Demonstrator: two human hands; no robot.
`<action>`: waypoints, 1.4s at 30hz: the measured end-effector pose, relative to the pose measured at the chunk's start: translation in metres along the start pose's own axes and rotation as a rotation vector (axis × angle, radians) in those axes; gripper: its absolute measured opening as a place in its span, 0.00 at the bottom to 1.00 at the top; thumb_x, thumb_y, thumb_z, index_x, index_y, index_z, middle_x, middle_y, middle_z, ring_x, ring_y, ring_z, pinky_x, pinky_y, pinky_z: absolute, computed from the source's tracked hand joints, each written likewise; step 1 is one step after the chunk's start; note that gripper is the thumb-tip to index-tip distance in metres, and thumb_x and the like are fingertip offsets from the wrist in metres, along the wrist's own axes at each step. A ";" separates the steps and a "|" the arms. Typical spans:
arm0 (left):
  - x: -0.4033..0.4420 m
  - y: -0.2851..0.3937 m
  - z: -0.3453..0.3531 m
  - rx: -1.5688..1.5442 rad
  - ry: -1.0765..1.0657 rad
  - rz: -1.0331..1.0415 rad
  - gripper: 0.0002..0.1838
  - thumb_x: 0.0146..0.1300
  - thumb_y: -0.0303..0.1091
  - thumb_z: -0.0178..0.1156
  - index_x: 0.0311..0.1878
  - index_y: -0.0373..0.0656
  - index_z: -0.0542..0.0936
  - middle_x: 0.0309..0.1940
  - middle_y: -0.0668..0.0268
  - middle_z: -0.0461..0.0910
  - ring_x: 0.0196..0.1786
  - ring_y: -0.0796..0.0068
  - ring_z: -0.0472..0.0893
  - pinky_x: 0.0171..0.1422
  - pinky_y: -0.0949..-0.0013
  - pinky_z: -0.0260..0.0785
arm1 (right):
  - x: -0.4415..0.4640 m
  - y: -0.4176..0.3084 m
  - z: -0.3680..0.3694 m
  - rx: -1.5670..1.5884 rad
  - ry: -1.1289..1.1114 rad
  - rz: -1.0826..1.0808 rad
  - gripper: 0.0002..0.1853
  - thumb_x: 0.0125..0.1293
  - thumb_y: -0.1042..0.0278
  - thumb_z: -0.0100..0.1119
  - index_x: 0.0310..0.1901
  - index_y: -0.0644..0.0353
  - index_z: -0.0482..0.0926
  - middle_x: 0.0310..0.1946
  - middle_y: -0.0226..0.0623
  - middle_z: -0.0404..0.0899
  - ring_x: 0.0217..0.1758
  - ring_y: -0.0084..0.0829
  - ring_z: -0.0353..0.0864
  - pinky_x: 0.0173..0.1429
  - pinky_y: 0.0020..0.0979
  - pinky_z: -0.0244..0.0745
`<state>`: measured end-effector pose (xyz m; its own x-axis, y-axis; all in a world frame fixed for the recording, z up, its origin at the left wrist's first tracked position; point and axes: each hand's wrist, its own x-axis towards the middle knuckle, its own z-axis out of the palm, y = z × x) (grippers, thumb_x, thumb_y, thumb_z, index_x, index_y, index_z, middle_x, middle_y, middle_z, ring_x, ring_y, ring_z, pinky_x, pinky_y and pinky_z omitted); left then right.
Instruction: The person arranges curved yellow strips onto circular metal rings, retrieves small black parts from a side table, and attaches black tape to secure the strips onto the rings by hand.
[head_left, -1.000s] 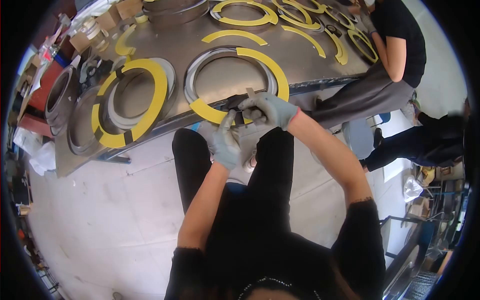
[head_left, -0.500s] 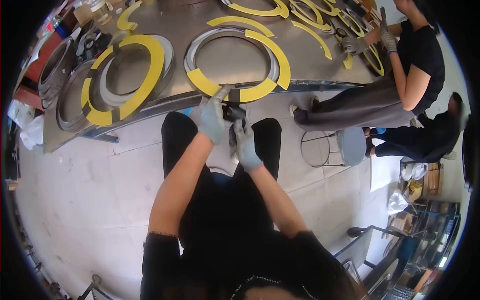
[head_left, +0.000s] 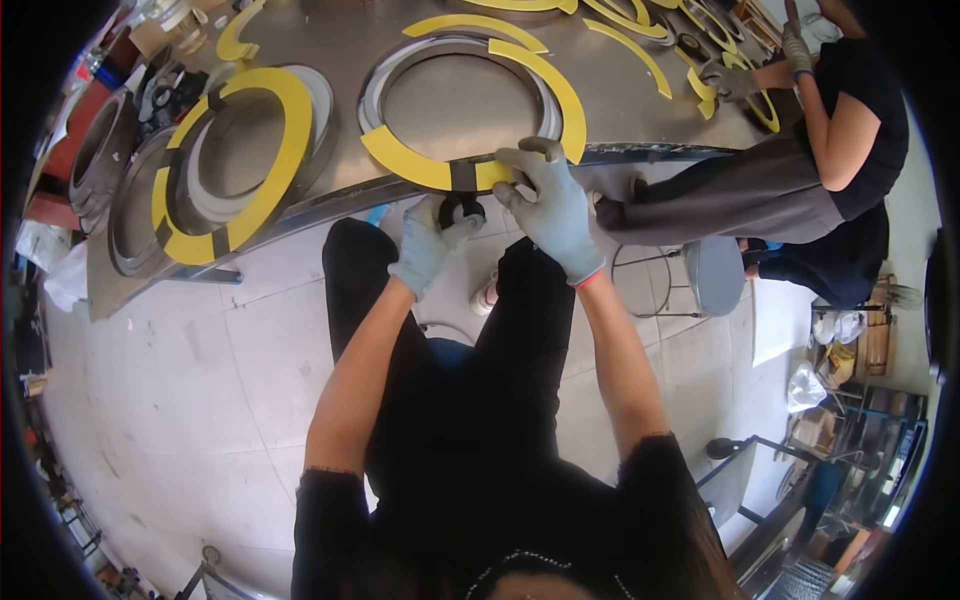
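My left hand [head_left: 428, 243], in a grey glove, is closed on a small roll of black tape [head_left: 462, 212] just below the near edge of a yellow arc [head_left: 415, 165]. A black tape strip [head_left: 464, 177] crosses this arc. My right hand [head_left: 556, 210], also gloved, has its fingers apart at the right part of the near yellow band, fingertips touching or very close to it. The yellow pieces lie on a grey metal ring [head_left: 375, 103] at the table's edge. Another yellow ring [head_left: 291, 120] with several black strips lies to the left.
The metal table [head_left: 340, 30] carries more yellow arcs [head_left: 630, 55] and rings towards the back. Dark metal rings [head_left: 100, 160] lie at its left end. At the right sits a person [head_left: 850, 115] in gloves, near a round stool [head_left: 714, 277].
My right hand has risen from beside the tape roll to the yellow band. My left hand has dropped slightly from the band, with the roll in it. The seated person's hands have shifted slightly.
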<state>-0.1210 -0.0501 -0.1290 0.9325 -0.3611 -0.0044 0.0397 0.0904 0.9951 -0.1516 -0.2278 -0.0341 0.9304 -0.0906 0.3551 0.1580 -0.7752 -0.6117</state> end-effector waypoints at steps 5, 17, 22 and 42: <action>0.019 -0.039 -0.005 0.044 0.033 0.026 0.14 0.61 0.26 0.65 0.50 0.36 0.80 0.32 0.71 0.78 0.37 0.83 0.74 0.44 0.75 0.70 | 0.003 -0.007 -0.004 -0.014 -0.043 0.023 0.19 0.61 0.61 0.66 0.54 0.51 0.80 0.55 0.41 0.74 0.47 0.44 0.84 0.51 0.40 0.79; 0.032 -0.046 -0.020 0.149 -0.077 0.236 0.24 0.58 0.21 0.67 0.59 0.39 0.75 0.44 0.63 0.83 0.42 0.72 0.80 0.48 0.69 0.76 | -0.057 -0.028 0.037 1.013 -0.131 0.838 0.08 0.70 0.70 0.59 0.44 0.67 0.79 0.24 0.27 0.73 0.23 0.16 0.68 0.26 0.22 0.64; 0.035 -0.041 -0.014 0.011 -0.073 0.066 0.21 0.57 0.17 0.66 0.55 0.41 0.80 0.48 0.64 0.83 0.49 0.71 0.84 0.54 0.66 0.78 | -0.036 0.004 0.066 0.971 -0.181 0.688 0.07 0.66 0.72 0.62 0.42 0.66 0.79 0.26 0.28 0.74 0.26 0.20 0.71 0.30 0.24 0.67; -0.004 -0.018 -0.048 0.104 -0.360 0.249 0.37 0.53 0.12 0.58 0.69 0.40 0.66 0.51 0.61 0.78 0.51 0.70 0.82 0.59 0.66 0.76 | 0.092 0.047 -0.101 -0.446 -0.582 -0.578 0.34 0.56 0.73 0.67 0.67 0.52 0.70 0.63 0.38 0.73 0.49 0.48 0.80 0.57 0.43 0.75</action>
<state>-0.1083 -0.0056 -0.1517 0.7241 -0.6416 0.2529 -0.2236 0.1284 0.9662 -0.0923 -0.3356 0.0408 0.7854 0.6180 0.0352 0.6186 -0.7817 -0.0799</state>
